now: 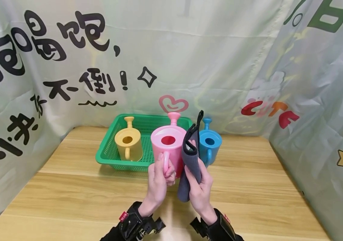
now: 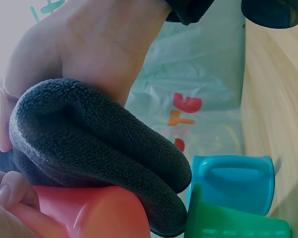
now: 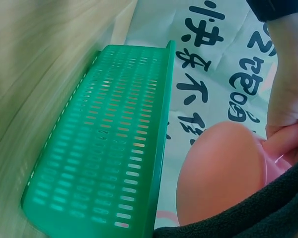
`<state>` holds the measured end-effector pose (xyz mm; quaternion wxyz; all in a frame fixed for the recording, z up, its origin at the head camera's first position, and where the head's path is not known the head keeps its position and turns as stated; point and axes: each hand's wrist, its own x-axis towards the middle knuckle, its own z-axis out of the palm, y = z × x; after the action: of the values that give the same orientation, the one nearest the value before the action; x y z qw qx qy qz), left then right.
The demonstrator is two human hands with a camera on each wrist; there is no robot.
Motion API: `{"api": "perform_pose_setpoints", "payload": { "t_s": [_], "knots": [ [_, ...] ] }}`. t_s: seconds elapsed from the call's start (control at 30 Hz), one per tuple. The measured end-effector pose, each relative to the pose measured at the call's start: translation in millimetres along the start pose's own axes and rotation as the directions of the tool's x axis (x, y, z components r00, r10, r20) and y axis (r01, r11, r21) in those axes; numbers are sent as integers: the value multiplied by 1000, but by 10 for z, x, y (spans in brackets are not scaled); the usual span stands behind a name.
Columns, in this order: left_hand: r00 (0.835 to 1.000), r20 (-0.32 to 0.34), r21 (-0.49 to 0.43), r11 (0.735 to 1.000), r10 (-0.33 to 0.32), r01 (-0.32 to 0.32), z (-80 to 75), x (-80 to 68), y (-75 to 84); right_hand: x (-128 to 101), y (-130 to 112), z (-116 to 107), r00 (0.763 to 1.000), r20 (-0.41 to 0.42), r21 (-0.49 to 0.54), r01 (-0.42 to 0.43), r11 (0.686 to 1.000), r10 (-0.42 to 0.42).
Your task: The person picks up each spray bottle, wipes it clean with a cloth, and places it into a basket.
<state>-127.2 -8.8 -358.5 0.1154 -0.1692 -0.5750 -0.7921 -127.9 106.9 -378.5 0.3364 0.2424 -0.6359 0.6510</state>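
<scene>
Wooden table (image 1: 69,187), head view: the left hand (image 1: 158,180) curls round the pink watering can (image 1: 168,147) handle, held before the green basket (image 1: 108,150); the right hand (image 1: 199,187) pinches a grey cloth (image 1: 190,157) against it. Left wrist view: cloth (image 2: 89,144) pressing on the can (image 2: 89,213). Right wrist view: basket wall (image 3: 114,139) left of the can (image 3: 223,173).

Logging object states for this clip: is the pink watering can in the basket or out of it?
Out: the left hand grips the pink watering can by its handle, in front of the green basket.

Count: 3 watering cans – 1 yellow (image 1: 128,143), 1 pink (image 1: 168,147), 1 blue (image 1: 209,143). 1 green basket (image 1: 108,152). 1 grey cloth (image 1: 190,160). 2 hands: left (image 1: 158,182), right (image 1: 200,187). 1 table (image 1: 69,187).
</scene>
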Motion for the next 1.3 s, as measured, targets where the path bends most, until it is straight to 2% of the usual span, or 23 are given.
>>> {"api": "perform_pose_setpoints", "payload": {
  "t_s": [0.3,0.47,0.63,0.8,0.9,1.1,1.2,1.3],
  "knots": [
    [999,34,17,1000,3,-3,-11,17,21,43,4,-50,999,1,36,-37,999,37],
    [997,74,27,999,30,-32,-24,21,34,91,10,-93,997,-20,40,-72,997,73],
    [991,116,0,998,70,-70,-38,21,34,130,15,-123,994,-28,60,-103,993,105],
    [986,136,-30,995,97,-94,-52,27,27,105,1,-110,995,-40,10,-88,996,88],
    [984,135,-43,993,112,-108,-55,33,37,74,-1,-81,999,-29,-31,-43,999,42],
    [984,140,-48,993,109,-103,-61,32,37,56,-5,-60,1000,-17,-30,0,1000,-1],
    [983,147,-51,993,112,-106,-63,35,30,71,3,-74,1000,-23,-23,-17,1000,16],
    [979,157,-55,991,131,-124,-67,39,34,95,18,-95,997,-30,-4,-67,998,67]
  ]
}}
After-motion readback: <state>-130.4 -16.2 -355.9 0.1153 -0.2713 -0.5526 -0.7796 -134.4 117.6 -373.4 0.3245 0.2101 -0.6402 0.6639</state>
